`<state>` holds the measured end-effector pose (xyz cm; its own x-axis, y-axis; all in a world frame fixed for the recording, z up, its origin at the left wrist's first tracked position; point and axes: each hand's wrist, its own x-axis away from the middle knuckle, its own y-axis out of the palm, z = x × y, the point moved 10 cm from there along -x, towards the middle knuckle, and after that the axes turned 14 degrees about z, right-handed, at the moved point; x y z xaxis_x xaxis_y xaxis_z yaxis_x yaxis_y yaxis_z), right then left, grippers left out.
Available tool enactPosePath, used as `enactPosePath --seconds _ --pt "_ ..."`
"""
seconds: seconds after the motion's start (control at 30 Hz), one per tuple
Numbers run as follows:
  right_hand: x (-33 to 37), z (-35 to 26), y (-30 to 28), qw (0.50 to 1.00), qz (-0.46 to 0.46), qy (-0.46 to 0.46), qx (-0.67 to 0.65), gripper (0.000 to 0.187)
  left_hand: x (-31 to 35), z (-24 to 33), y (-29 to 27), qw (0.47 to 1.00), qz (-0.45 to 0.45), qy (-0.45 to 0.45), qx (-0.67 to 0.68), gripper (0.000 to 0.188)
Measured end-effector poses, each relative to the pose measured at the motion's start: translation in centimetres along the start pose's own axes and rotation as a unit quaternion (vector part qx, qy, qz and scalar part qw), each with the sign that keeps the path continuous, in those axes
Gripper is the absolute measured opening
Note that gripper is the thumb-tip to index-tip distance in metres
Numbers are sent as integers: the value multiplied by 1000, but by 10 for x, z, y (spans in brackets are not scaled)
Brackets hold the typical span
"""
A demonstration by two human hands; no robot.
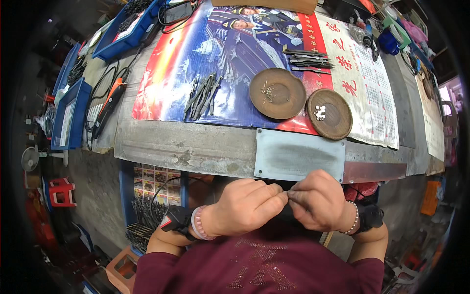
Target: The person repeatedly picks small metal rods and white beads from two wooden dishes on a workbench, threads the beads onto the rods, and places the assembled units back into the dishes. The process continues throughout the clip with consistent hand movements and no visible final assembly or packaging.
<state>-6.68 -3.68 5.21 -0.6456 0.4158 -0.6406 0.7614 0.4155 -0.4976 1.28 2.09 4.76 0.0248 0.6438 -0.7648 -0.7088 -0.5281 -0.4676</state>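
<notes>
My left hand and my right hand meet fingertip to fingertip in front of the table edge. Both are closed in a pinch; whatever sits between the fingers is too small or hidden to make out. Just beyond them a pale blue plate, smudged dark in its middle, lies at the table's edge. Farther off stand two round brown dishes: the left dish holds thin slivers, and the right dish holds small white pieces. Slim dark sticks lie in a left bundle and a far bundle.
A printed poster covers much of the grey table. At the left lie an orange-and-black corded tool and a blue tray. A blue bin with dark pieces stands below the table. A blue mug is at the far right.
</notes>
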Motion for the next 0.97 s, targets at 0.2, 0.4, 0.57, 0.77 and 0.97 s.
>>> enactPosePath --seconds 0.2,0.4,0.57,0.77,0.97 --pt "30 62 24 822 -83 459 -326 13 0 6 -3 999 14 23 -29 20" --pt "-5 22 -3 982 -67 140 -110 16 3 -8 -3 998 -9 -59 24 30" --pt "-24 106 -63 970 48 169 170 11 6 -26 -6 975 23 -189 118 28" --pt "-34 151 -52 958 -48 87 270 11 18 -28 4 932 28 -296 209 22" --pt "-37 171 -38 942 -142 82 292 12 24 -32 10 920 2 -327 218 22"
